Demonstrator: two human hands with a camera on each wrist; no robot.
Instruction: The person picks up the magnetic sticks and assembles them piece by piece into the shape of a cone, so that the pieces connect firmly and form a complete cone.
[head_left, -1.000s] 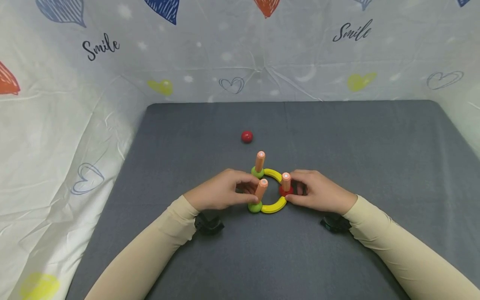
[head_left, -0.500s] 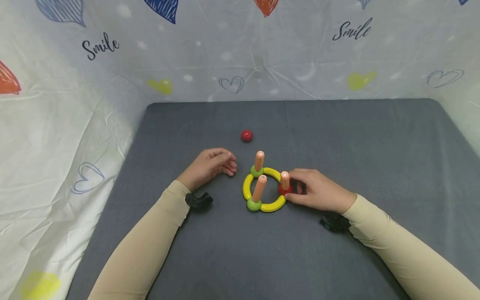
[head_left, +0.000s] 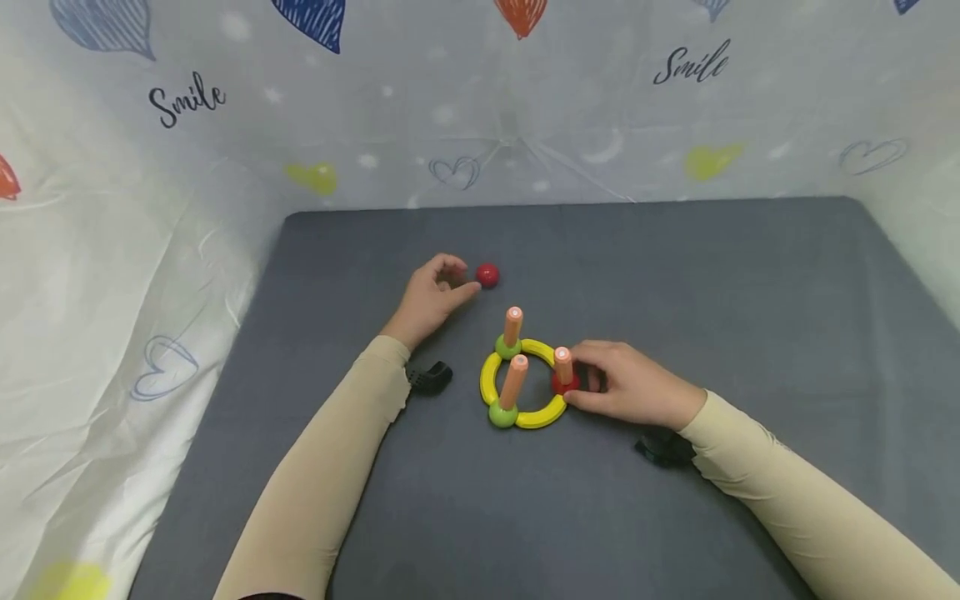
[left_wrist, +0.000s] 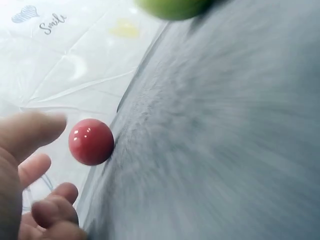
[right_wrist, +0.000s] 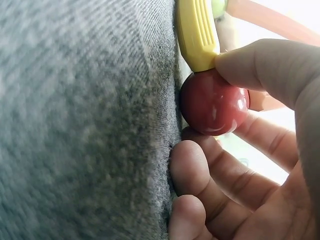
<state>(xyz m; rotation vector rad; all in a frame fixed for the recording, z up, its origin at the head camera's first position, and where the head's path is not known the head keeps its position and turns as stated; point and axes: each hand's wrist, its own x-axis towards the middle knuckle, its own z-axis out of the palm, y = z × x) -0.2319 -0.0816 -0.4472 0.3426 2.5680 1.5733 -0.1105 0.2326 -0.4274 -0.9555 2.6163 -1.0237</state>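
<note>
A loose red ball (head_left: pixel 487 275) lies on the grey cloth beyond the ring. My left hand (head_left: pixel 429 298) is beside it, thumb and fingers spread; in the left wrist view the thumb comes close to the ball, and contact is hard to tell. Yellow curved pieces (head_left: pixel 542 418) join two green balls (head_left: pixel 503 415) and a red connector ball (right_wrist: pixel 212 102) into a ring. An orange rod (head_left: pixel 514 382) stands up from each ball, one tilted. My right hand (head_left: pixel 637 387) pinches the red connector ball, its thumb touching the joint with the yellow piece.
The ring lies at the middle of the grey table (head_left: pixel 712 292). A white printed curtain (head_left: pixel 585 100) hangs behind the table and along its left side. A black wrist camera (head_left: pixel 431 379) sits below the left wrist, close to the tabletop.
My left hand has let go of the near-left part of the ring and moved away to the loose red ball. My right hand stays on the red connector ball. The view has shifted slightly.
</note>
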